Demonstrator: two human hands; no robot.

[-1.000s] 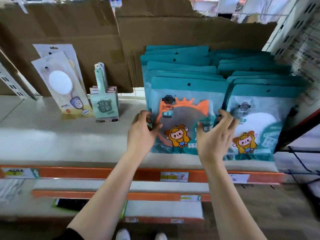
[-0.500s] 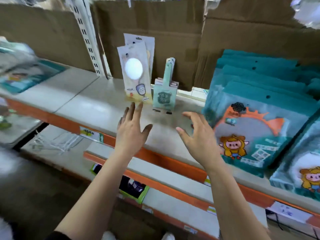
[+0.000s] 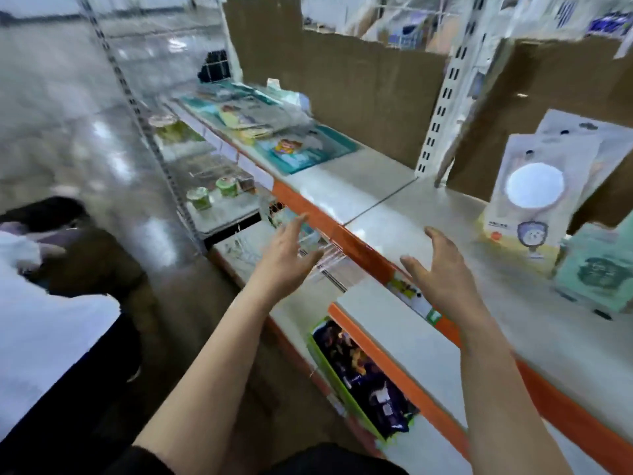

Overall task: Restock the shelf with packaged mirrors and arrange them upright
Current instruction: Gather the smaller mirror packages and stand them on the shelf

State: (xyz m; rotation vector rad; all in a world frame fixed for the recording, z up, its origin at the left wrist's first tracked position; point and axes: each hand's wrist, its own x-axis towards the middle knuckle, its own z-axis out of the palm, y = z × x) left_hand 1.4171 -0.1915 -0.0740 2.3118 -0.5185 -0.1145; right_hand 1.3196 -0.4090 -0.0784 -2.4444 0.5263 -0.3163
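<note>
Left hand (image 3: pixel 286 258): empty, fingers spread, held out in front of the shelf's orange edge, touching nothing.
Right hand (image 3: pixel 442 272): empty as well, fingers loosely spread, over the front lip.
Shelf (image 3: pixel 376 214): pale board, orange front strip.
Teal mirror packs (image 3: pixel 301 149): flat on the board at the far end, blurred.
White mirror pack (image 3: pixel 534 197): upright on the right, in front of the cardboard backing (image 3: pixel 359 97).
Mint pack (image 3: pixel 599 269): just beside it, at the frame's edge.
Green tray (image 3: pixel 318 344): on a lower shelf, dark packets inside.

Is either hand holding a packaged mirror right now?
No, the left hand and right hand both hover with fingers spread and hold nothing, near the front edge of the shelf.
</note>
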